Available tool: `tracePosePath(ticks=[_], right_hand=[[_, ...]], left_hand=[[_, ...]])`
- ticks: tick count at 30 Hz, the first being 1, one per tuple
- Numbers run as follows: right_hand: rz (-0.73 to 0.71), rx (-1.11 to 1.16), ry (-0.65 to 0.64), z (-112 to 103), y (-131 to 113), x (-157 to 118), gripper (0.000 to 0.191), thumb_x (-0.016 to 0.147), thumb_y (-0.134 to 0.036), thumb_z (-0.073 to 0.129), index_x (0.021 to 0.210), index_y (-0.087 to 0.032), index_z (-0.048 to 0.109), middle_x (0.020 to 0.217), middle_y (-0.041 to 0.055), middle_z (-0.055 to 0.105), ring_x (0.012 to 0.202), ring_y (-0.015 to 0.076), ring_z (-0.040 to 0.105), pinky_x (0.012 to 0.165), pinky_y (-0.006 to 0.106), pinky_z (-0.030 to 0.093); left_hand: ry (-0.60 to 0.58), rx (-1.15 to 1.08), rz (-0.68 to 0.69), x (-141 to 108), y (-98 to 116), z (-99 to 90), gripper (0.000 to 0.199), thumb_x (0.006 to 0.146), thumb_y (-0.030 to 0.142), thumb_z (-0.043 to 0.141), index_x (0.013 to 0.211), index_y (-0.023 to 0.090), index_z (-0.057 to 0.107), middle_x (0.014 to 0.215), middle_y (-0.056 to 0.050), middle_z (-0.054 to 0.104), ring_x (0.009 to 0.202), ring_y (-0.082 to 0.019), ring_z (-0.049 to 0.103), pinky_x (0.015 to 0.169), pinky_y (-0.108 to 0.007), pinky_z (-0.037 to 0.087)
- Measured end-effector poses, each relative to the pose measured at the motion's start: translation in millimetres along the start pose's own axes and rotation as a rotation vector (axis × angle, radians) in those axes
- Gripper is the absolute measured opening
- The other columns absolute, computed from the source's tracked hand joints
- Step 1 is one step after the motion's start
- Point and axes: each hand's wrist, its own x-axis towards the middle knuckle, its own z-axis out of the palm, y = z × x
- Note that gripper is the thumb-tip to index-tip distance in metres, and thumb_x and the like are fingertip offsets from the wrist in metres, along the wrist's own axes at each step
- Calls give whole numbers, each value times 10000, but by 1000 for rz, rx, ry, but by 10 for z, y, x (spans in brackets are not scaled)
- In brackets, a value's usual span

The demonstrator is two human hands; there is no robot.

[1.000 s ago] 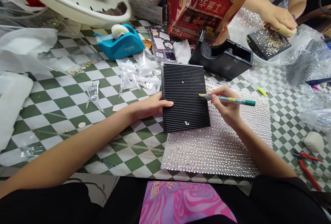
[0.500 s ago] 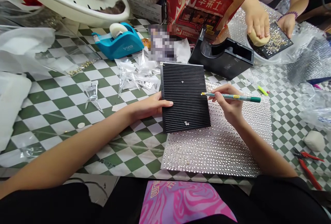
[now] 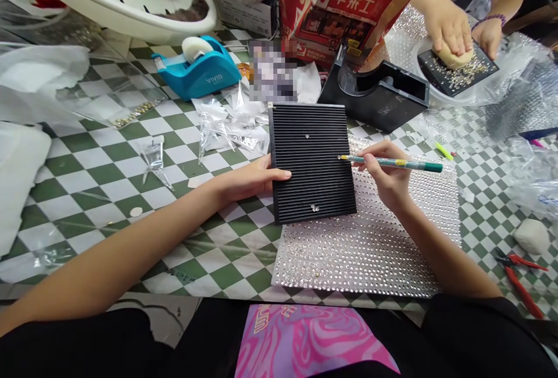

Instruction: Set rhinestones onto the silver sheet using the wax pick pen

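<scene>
My left hand (image 3: 257, 179) grips a black ridged board (image 3: 311, 163) by its left edge, thumb on top and the other fingers hidden beneath. A few small clear rhinestones (image 3: 314, 208) lie near the board's lower edge, and a single one sits higher up. In my right hand (image 3: 386, 171) is a slim pen-like tool (image 3: 405, 164) with a green end, pinched near its tip. That pale tip is over the board's right side; whether it touches the ridges I cannot tell. Under the board and my right forearm lies a sheet covered in rhinestone rows (image 3: 357, 261).
Behind the board stand a black tape dispenser (image 3: 379, 96), a blue tape dispenser (image 3: 204, 70) and a red food bag (image 3: 331, 11). Red-handled pliers (image 3: 521, 285) lie at right. At the upper right a co-worker's hand (image 3: 451, 26) presses a beige lump on a stone-covered black board.
The co-worker's hand has slid the beige lump to the right across their board. My own hands, the ridged board and the pen-like tool have hardly moved.
</scene>
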Motion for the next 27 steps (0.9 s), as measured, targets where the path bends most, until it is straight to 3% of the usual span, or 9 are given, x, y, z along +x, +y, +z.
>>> tracePosePath(ticks=[21,27], right_hand=[[19,85,5,-25,5,2,225,953,-461,754,865,-260,705,806,-4,742,676,153,733,537,296,589],[35,158,138,-136,77,61,229,899,-451,803,848,-241,726,746,-15,716,627,140,701,543,284,562]], left_hand=[[-6,-20,12,2,-5,-1,616,802,288,888,1358,174,650,1419,-177,731,1360,-363,670,1095,-415,596],[14,-10,-19,-1,11,6,650,793,307,898,1378,179,644,1386,-176,748,1353,-370,674,1091,-429,600]])
